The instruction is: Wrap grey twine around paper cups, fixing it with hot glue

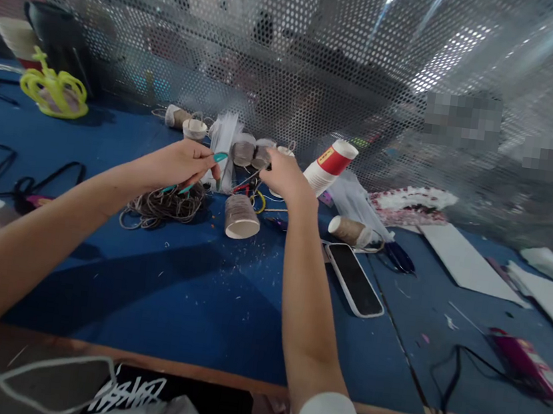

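My left hand (181, 163) is closed around teal-handled scissors (199, 172), held above a tangle of brown twine (164, 205). My right hand (285, 174) is closed in a pinch near two twine-wrapped paper cups (252, 151) by the mesh screen; what it pinches is too small to make out. A twine-wrapped cup (241, 217) lies on its side on the blue table (185, 290) between my arms.
A red-and-white stack of paper cups (330, 165) lies tipped to the right. A phone (354, 280) lies face up. Another wrapped cup (350, 231), white sheets (466, 262), a yellow crown shape (55, 91), black cables (32, 185) and a perforated metal screen (326, 52) surround the work area.
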A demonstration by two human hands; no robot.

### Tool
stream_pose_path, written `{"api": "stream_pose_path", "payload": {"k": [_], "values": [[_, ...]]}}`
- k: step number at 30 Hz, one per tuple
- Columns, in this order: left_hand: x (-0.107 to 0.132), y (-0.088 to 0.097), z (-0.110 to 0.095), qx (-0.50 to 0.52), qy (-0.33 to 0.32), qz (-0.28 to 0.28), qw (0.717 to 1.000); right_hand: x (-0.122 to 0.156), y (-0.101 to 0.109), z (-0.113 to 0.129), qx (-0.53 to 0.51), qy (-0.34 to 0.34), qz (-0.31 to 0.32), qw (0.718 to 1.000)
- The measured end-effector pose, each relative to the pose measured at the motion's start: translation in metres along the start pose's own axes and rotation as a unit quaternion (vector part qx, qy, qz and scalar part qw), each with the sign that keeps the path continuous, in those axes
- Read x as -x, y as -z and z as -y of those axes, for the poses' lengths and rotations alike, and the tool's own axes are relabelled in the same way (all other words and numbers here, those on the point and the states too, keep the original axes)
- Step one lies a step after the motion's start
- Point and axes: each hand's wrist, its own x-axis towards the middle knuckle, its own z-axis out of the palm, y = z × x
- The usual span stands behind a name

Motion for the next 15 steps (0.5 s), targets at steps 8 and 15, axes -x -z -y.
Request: {"api": "stream_pose_path", "payload": {"k": [8, 15], "values": [[0.002, 0.001, -0.005, 0.007, -0.008, 0.007, 1.0, 0.008, 0.0, 0.011, 0.001, 0.111, 0.142, 0.984], [0.003, 0.0, -0.005, -0.048, -0.001, 0.012, 0.999, 0.005, -0.025, 0.035, -0.163, 0.177, 0.164, 0.957]]}}
